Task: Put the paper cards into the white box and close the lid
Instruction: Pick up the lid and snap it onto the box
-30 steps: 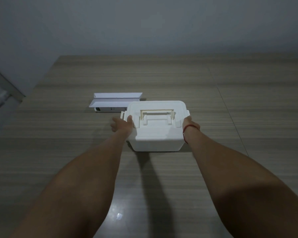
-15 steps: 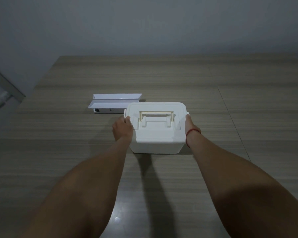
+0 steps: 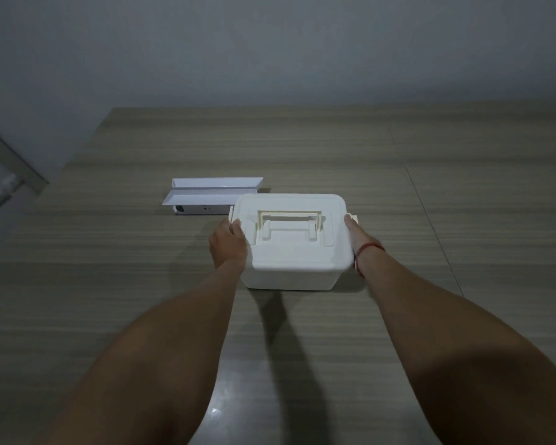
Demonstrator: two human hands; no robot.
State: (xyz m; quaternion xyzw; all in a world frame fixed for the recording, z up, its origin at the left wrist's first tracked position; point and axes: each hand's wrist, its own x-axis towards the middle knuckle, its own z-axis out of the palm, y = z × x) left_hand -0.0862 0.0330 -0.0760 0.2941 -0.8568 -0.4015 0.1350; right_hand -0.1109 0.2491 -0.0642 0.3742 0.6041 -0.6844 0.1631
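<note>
Nearest, 2 bare forearms reach forward over the wooden table [image 3: 109, 300]. The left hand [image 3: 228, 246] and right hand [image 3: 357, 234] press against opposite ends of the white box [image 3: 291, 252], fingers at the side latches, which appear flipped out. The lid [image 3: 289, 229] sits on, handle flat. Beyond, left of the box, the paper cards [image 3: 211, 195] lie on the table. Judgement: no cards loaded yet; opening, loading and closing all remain.

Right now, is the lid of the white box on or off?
On. The lid covers the white box, its handle folded flat.
</note>
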